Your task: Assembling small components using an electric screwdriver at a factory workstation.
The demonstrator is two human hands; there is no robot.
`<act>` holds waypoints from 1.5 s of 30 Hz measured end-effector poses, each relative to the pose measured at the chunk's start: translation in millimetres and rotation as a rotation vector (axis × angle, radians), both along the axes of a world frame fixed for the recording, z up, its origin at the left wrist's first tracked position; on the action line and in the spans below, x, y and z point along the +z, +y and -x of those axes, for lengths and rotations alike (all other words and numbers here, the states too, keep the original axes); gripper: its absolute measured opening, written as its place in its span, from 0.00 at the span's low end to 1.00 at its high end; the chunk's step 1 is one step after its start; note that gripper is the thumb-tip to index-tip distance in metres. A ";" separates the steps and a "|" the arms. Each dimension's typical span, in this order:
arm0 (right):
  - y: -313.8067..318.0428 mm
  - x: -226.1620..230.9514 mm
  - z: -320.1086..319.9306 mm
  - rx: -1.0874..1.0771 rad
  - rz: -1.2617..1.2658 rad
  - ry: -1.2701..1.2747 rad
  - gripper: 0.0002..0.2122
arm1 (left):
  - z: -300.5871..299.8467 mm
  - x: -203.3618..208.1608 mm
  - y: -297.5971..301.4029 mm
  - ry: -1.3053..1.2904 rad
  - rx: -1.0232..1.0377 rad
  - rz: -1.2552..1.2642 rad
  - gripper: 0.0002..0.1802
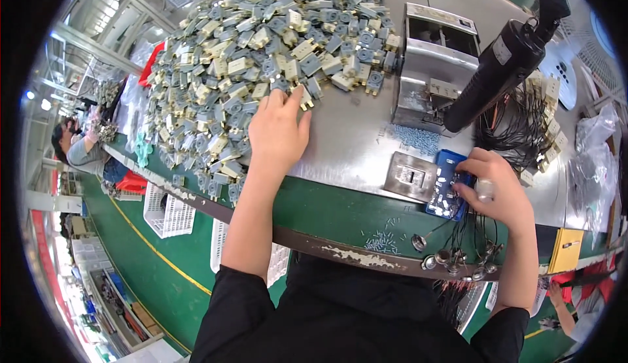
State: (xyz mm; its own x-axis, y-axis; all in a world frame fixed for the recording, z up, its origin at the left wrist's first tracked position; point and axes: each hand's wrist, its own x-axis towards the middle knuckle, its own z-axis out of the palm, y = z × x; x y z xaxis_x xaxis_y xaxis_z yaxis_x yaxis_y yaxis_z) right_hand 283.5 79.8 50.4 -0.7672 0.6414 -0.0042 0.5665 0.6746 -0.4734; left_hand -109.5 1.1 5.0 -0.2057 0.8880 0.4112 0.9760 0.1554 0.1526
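My left hand (278,131) lies at the near edge of a big heap of grey and cream plastic connector-like pieces (288,42). Its fingers are spread, and the index fingertip touches a cream piece (305,99). On the right, my right hand (500,190) reaches over a blue tray (432,207) of small metal parts. Its fingers are bent but apart; a pale shiny patch shows between them, and I cannot make out what it is. Left of the tray lies a square metal fixture (411,176) with slots in its middle.
Behind the tray stand a metal box-shaped machine (435,69) and a black cylindrical tool (497,75). Small blue pieces (417,139) and loose screws (383,241) lie nearby. Metal cups on black wires (451,260) sit at the front edge; wired cream connectors (553,134) lie farther right.
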 end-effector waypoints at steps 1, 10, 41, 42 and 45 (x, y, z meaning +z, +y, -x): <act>-0.7 -3.1 3.8 0.004 -0.008 -0.031 0.14 | 1.5 -4.1 -2.0 0.066 0.007 0.035 0.23; -5.7 -14.2 11.4 0.036 -0.085 -0.095 0.10 | -14.2 -15.0 -44.9 -0.205 -0.061 -0.027 0.20; -3.4 -13.3 5.6 -0.113 0.034 0.137 0.07 | -75.2 -3.1 -42.4 -2.248 -0.869 0.009 0.29; -1.9 -13.6 4.9 -0.106 0.039 0.183 0.07 | -73.0 -5.1 -42.9 -2.225 -0.851 -0.033 0.29; 3.1 -21.0 4.6 -0.154 0.065 0.294 0.15 | -73.7 5.7 -35.8 -2.217 -0.423 -0.094 0.30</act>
State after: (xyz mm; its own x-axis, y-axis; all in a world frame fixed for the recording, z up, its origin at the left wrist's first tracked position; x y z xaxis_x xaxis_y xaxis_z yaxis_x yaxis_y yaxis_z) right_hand 278.9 82.9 29.4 -0.6360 0.7553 0.1579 0.4920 0.5546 -0.6711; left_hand -35.8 -34.7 10.7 -0.1177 0.9885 -0.0953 -0.7223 -0.0193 0.6913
